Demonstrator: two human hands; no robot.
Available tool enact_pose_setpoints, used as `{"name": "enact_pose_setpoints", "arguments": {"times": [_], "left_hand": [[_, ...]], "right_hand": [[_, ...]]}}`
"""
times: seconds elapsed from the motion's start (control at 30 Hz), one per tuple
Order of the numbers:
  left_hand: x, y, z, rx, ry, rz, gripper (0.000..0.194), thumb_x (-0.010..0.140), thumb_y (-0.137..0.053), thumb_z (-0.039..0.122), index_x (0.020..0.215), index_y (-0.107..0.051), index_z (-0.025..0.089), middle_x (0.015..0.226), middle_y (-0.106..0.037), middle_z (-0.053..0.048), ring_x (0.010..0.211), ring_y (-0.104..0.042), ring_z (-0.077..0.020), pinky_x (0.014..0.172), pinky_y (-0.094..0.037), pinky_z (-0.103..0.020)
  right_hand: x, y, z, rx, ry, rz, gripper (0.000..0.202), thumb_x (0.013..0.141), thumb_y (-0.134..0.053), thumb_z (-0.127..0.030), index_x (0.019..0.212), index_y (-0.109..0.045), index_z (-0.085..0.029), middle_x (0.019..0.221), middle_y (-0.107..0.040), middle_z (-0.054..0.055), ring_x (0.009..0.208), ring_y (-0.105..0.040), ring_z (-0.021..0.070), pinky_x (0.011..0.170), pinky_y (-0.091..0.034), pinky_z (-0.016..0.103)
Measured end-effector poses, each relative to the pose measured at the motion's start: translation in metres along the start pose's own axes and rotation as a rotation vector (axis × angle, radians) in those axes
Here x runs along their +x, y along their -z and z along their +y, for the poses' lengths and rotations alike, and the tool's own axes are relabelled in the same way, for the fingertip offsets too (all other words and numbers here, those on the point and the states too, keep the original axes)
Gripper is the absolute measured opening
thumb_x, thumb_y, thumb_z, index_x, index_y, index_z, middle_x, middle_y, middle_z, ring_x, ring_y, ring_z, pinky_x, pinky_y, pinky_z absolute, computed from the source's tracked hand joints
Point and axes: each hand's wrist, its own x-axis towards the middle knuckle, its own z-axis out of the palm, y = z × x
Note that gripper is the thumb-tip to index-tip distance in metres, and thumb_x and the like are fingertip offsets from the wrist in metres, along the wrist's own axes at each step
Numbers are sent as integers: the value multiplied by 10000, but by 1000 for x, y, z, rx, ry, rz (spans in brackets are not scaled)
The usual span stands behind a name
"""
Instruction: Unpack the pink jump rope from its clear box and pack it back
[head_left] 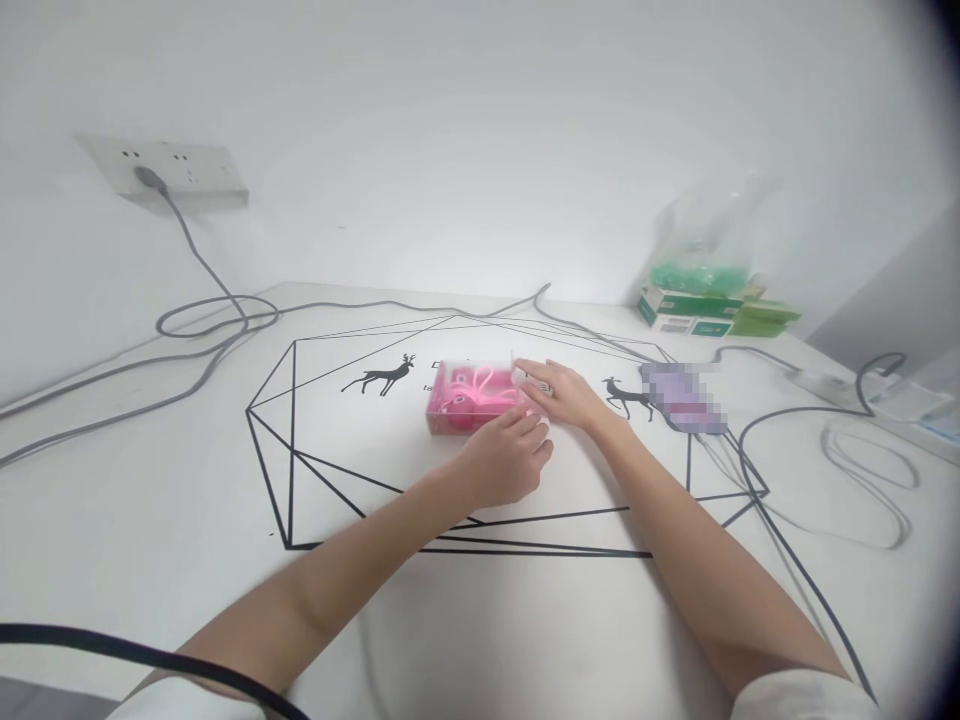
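"On the table (540, 620), do you grip the clear box (452, 400)?"
"I cannot tell; your left hand (504, 462) and right hand (564, 395) seemingly work at its right end. Next move probably needs steady support."

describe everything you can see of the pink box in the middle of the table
The small pink box is rectangular, with clear, plastic-looking front and top faces showing looped pink items inside. It lies flat on the white table, between the printed deer. Both hands, left and right, are at its right end.
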Motion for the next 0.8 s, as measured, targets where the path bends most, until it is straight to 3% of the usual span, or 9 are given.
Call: {"name": "enact_pose_setpoints", "arguments": {"times": [0.13,0.27,0.37,0.5,0.6,0.8], "left_hand": [[-2,-7,13,31,0,16,271,912,-439,142,958,-700,85,950,-690,-142,946,-632,-241,1081,-393,-420],[-1,-5,18,99,12,-46,279,918,-460,163,947,-722,70,897,-706,-150,882,-656,-244,1054,-410,-429],[4,1,27,147,36,-169,277,908,-484,147,1006,-723,44,1015,-714,-202,976,-664,-285,990,-442,-448],[18,7,46,178,123,-353,416,891,-526,143,1260,-607,-31,1247,-614,-298,1159,-606,-370,1003,-409,-511],[32,5,55,136,219,-453,473,871,-557,128,1323,-571,-8,1350,-540,-292,1261,-531,-399,1022,-388,-526],[48,-13,55,-5,318,-512,429,835,-600,165,1256,-659,104,1366,-560,-218,1305,-483,-397,1056,-319,-563]], "right_hand": [[-2,6,0,70,-41,-44,475,942,-474,-326,1411,-518,-267,1460,-518,7,1302,-538,232,1066,-445,375],[-3,12,0,68,-68,-117,555,892,-538,-293,1442,-471,-310,1442,-540,-2,1112,-672,231,935,-521,353],[-4,16,2,32,-70,-175,608,871,-581,-320,1461,-435,-334,1376,-605,-6,1028,-707,225,877,-533,345],[-6,19,4,-37,-87,-225,650,868,-607,-354,1484,-402,-323,1157,-735,10,1017,-710,238,855,-524,343],[-7,19,3,-96,-103,-222,571,922,-539,-395,1476,-423,-319,1028,-770,15,988,-714,255,837,-521,352],[-7,19,-1,-121,-87,-201,487,1005,-348,-443,1460,-456,-306,1310,-654,40,1117,-664,287,902,-515,416]]}}
